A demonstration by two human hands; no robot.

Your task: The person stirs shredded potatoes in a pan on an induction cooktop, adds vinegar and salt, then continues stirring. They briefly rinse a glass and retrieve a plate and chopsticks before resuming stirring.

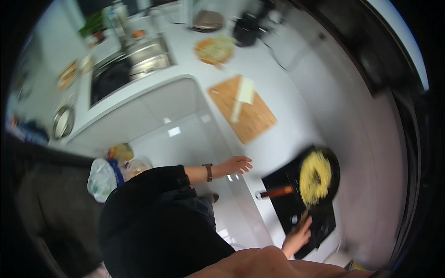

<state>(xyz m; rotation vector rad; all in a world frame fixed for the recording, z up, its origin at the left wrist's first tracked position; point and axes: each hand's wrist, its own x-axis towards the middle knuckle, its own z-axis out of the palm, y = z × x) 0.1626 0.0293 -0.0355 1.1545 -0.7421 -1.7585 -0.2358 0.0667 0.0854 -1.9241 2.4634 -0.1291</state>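
Note:
My right hand (pixel 299 235) is closed around a cooking utensil with a brown handle (pixel 303 216). Its far end meets the yellow shredded food (pixel 315 178) in a black frying pan (pixel 335 171); motion blur hides its exact kind. The pan rests on a black cooktop (pixel 289 211), its reddish-brown handle (pixel 277 192) pointing left, and nothing grips that handle. My left hand (pixel 234 166), with a watch (pixel 208 172) on the wrist, hovers by the counter's front edge, fingers loosely stretched and holding nothing.
A wooden cutting board (pixel 259 121) with a pale-bladed cleaver (pixel 245 90) lies farther along the white counter. Beyond it are a plate of pale green food (pixel 214 49) and a black appliance (pixel 248 28). The sink (pixel 147 55) is at far left; bags (pixel 103 180) stand at lower left.

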